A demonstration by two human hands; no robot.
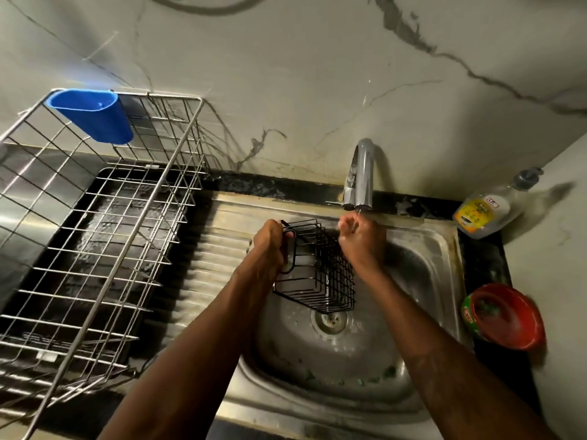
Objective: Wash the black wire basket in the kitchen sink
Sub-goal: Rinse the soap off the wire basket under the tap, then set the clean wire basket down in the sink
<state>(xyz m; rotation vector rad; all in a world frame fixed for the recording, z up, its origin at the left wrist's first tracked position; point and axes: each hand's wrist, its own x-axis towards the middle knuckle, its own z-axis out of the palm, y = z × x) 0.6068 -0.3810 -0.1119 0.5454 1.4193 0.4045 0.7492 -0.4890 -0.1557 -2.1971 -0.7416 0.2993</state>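
The black wire basket (320,274) hangs tilted over the steel sink (422,249), above the drain (330,320). My left hand (270,246) grips the basket's left rim, fingers curled round the wire. Just below the tap spout (363,173), my right hand (360,238) is at the basket's right side with fingers curled; whether it holds a wire cannot be seen. A pale pad shows on the basket's left face under my left hand.
A large metal dish rack (104,236) with a blue plastic cup (95,115) stands on the left drainboard. A soap bottle (489,208) lies at the back right, and a red and green tub (505,315) sits right of the sink. Green scraps lie in the basin's front.
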